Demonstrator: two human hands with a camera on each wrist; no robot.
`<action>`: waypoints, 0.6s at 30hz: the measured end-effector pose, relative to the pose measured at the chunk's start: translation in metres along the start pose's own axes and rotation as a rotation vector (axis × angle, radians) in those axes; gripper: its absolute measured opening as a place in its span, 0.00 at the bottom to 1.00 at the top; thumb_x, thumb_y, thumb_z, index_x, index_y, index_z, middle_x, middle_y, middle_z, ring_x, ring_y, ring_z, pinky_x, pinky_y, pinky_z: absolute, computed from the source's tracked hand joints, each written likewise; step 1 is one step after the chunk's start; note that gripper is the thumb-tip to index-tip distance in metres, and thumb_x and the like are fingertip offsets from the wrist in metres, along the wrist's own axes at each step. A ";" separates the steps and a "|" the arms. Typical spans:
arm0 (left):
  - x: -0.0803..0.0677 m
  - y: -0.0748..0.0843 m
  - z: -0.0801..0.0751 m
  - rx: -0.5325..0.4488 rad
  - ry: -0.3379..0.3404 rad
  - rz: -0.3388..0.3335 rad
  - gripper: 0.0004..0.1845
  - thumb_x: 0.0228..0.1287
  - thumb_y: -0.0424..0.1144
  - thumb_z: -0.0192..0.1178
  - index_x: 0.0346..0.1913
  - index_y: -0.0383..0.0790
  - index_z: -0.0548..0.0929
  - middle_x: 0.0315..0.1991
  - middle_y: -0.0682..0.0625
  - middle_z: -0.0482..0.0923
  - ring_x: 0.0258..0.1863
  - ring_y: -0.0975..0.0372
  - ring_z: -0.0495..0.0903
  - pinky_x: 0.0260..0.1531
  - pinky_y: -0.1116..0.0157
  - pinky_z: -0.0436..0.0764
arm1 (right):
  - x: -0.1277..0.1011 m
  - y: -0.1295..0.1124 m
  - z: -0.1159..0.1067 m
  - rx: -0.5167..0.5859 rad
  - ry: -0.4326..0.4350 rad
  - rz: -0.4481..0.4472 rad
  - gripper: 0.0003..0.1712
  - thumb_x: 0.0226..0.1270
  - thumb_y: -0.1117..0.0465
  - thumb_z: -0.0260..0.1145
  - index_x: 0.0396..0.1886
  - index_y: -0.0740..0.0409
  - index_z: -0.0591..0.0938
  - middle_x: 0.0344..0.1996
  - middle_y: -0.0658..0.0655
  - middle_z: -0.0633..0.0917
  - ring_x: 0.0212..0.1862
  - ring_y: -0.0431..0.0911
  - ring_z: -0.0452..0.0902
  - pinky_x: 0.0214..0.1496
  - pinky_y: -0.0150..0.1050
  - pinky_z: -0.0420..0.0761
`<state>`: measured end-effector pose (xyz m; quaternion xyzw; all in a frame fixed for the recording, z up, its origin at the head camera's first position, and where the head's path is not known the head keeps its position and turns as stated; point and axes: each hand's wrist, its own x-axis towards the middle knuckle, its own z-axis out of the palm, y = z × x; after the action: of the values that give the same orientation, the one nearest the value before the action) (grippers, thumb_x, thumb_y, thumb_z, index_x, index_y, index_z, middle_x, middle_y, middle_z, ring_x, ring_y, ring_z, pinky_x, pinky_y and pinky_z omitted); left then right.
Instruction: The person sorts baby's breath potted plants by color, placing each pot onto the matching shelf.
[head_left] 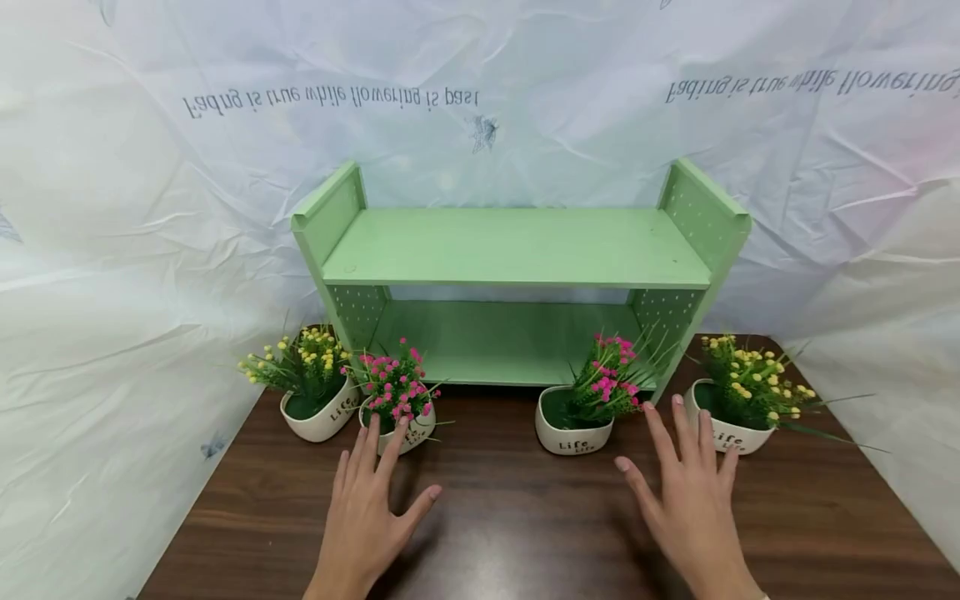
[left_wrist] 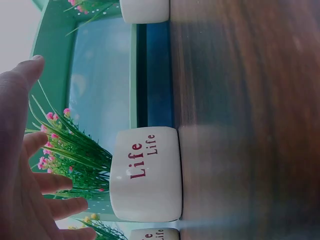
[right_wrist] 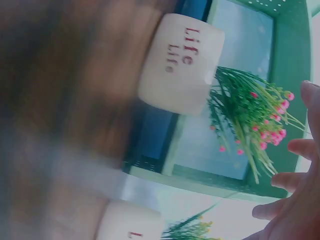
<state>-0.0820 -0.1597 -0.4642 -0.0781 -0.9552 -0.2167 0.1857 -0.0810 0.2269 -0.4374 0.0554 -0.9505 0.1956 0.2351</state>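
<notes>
While the left hand (head_left: pixel 367 508) and right hand (head_left: pixel 693 508) reach over the near part of the dark wood-grain table (head_left: pixel 487 517), neither grips anything; their fingers are spread, perhaps to keep clear of the plants. I cannot tell whether the left fingertips brush the flowers beyond them. Just past the hands stand two white, rounded, glossy pots of pink flowers, one left (head_left: pixel 422 429), one right (head_left: pixel 573 440), upright on their flat bases and lettered sides facing near, likely for show. White pots of yellow flowers stand outside them, left (head_left: pixel 318 423) and right (head_left: pixel 750 440), by the ends of the pale-green two-tier shelf (head_left: pixel 517 246), whose raised end panels presumably stop things sliding off. Farthest hangs a pale printed cloth (head_left: pixel 600 50), its lettering inverted.
</notes>
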 end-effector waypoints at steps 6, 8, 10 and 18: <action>-0.002 0.000 0.001 -0.004 -0.017 -0.004 0.48 0.63 0.68 0.69 0.83 0.62 0.63 0.84 0.36 0.53 0.79 0.35 0.58 0.71 0.28 0.57 | 0.014 0.000 -0.016 0.025 0.080 -0.068 0.43 0.79 0.39 0.64 0.84 0.51 0.63 0.82 0.69 0.57 0.81 0.74 0.46 0.70 0.85 0.43; -0.002 0.000 0.001 -0.002 -0.013 -0.001 0.48 0.63 0.68 0.69 0.83 0.61 0.63 0.84 0.36 0.53 0.79 0.35 0.58 0.71 0.28 0.57 | 0.020 0.002 -0.022 0.020 0.095 -0.093 0.44 0.79 0.36 0.60 0.84 0.51 0.63 0.82 0.69 0.57 0.81 0.74 0.46 0.70 0.86 0.44; -0.002 0.000 0.001 -0.001 -0.011 0.001 0.48 0.63 0.68 0.69 0.83 0.61 0.64 0.84 0.37 0.53 0.79 0.35 0.59 0.71 0.28 0.58 | 0.025 0.004 -0.027 0.018 0.112 -0.118 0.45 0.79 0.32 0.56 0.84 0.51 0.63 0.82 0.69 0.57 0.82 0.74 0.45 0.69 0.86 0.45; -0.003 0.001 0.005 -0.049 -0.028 -0.011 0.48 0.64 0.65 0.70 0.83 0.60 0.63 0.84 0.38 0.52 0.79 0.35 0.58 0.71 0.28 0.59 | 0.053 0.011 -0.045 0.072 0.243 -0.205 0.50 0.78 0.25 0.46 0.82 0.57 0.67 0.81 0.70 0.60 0.81 0.74 0.48 0.72 0.83 0.47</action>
<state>-0.0809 -0.1565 -0.4688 -0.0804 -0.9525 -0.2399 0.1693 -0.1105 0.2542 -0.3796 0.1363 -0.8969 0.2097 0.3647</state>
